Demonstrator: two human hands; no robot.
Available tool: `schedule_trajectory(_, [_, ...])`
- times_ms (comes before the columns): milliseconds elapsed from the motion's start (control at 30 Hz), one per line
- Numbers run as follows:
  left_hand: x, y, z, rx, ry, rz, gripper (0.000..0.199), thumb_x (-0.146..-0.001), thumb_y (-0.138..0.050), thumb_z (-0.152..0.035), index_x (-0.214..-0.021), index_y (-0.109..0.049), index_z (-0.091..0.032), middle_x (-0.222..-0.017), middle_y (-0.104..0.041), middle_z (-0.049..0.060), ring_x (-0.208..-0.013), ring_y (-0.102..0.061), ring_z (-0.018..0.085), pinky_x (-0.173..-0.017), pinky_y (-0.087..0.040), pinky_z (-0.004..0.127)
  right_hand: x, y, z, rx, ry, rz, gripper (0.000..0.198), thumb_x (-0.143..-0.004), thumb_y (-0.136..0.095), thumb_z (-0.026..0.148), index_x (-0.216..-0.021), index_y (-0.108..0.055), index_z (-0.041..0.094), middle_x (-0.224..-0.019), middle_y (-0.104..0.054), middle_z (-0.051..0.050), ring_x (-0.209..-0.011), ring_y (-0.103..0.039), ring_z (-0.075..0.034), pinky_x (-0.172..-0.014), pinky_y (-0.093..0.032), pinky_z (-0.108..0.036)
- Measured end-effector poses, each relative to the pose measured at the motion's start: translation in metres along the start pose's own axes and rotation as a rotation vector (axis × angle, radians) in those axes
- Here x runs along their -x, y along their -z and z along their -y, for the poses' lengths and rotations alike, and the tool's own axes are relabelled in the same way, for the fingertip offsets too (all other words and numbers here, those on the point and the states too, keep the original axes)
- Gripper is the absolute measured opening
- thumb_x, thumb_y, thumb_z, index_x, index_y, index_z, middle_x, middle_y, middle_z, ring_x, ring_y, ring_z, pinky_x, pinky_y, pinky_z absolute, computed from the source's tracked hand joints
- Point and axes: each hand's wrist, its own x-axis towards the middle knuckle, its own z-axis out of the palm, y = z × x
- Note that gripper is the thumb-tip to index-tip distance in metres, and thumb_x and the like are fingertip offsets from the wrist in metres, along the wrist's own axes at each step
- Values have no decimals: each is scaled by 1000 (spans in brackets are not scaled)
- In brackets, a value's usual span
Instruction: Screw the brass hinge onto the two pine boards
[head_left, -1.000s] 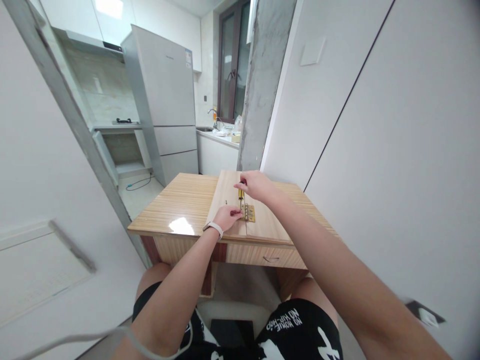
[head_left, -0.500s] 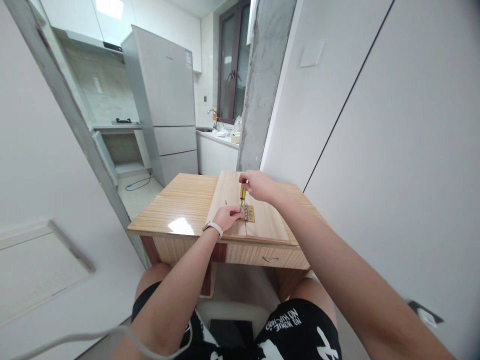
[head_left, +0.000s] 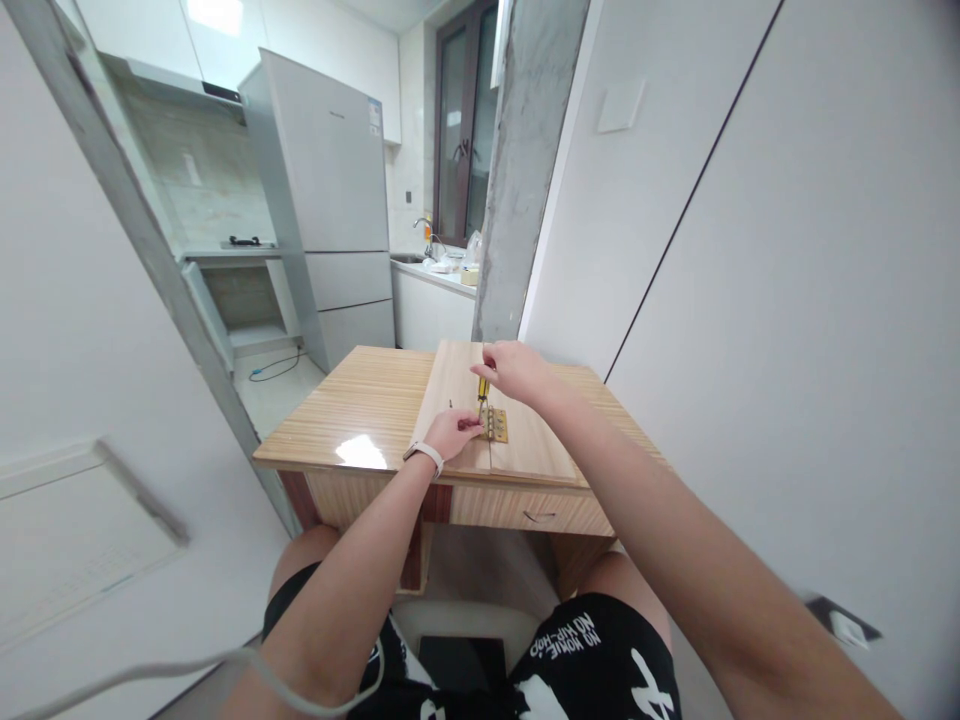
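My right hand (head_left: 516,370) grips a yellow-and-black screwdriver (head_left: 483,387) by its handle from above, shaft pointing down at a brass hinge (head_left: 496,425). That hinge lies across the seam of two light wooden boards (head_left: 534,448). My left hand (head_left: 453,433), with a pale watch on its wrist, rests on the left board. Its fingertips are pinched together at the hinge's left edge beside the screwdriver tip; what they hold is too small to make out. A small dark screw (head_left: 451,404) sits on the left board beyond my left hand.
The boards lie on a glossy wooden desk (head_left: 337,400) with a drawer (head_left: 487,510) facing me. A white wall (head_left: 750,300) closes off the right side. Behind the desk stand a grey fridge (head_left: 330,170) and a sink counter (head_left: 431,300). A pale cable (head_left: 225,660) crosses near my left arm.
My right hand's fingers have shifted on the screwdriver handle, and the thumb now sticks out to the left. My left hand stays at the hinge. The view has moved slightly.
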Motion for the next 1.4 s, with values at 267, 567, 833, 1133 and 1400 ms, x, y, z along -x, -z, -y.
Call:
schedule_trajectory(267, [0,1,-1,-86,-36,12,25,-87,-65,-38,-90,-78,-17,-90,-78,6,-80,-68,18,-78,-51,28,4,-2,4,-23,-39,-38,35,-100,-53,48,-100,-70,18,-102,-72,-12,-94,-65,-23,-79,-43,-29])
schedule_trajectory(567, [-1,-2,3,-4,-2,-8,30,-87,-66,-36,-108,-77,-17,-99,-77,9,-83,-69,18,-80,-53,29,0,-2,5,-164,114,-5,20,-95,-56,16,-105,-73,19,-109,-73,-8,-100,-65,-20,-88,-43,-27])
schedule_trajectory(833, [0,-3,-7,39,27,-12,31,-84,-66,-30,-110,-75,-15,-94,-75,7,-77,-64,15,-74,-50,26,0,-2,1,-9,-38,10,29,-99,-54,43,-100,-71,19,-101,-74,-11,-96,-66,-23,-80,-43,-29])
schedule_trajectory(1133, [0,-4,-3,-47,-31,14,32,-87,-65,-41,-102,-77,-16,-89,-76,6,-72,-61,15,-68,-47,26,6,-7,1,91,-194,-4,47,-102,-40,51,-96,-74,20,-99,-75,-15,-94,-68,-27,-77,-44,-32])
schedule_trajectory(1400, [1,-1,-3,-123,-69,3,34,-90,-61,-45,-88,-78,-15,-80,-73,5,-69,-58,15,-67,-43,26,8,-4,4,-99,36,-27,14,-97,-59,26,-105,-68,19,-109,-72,-9,-98,-65,-20,-83,-42,-27])
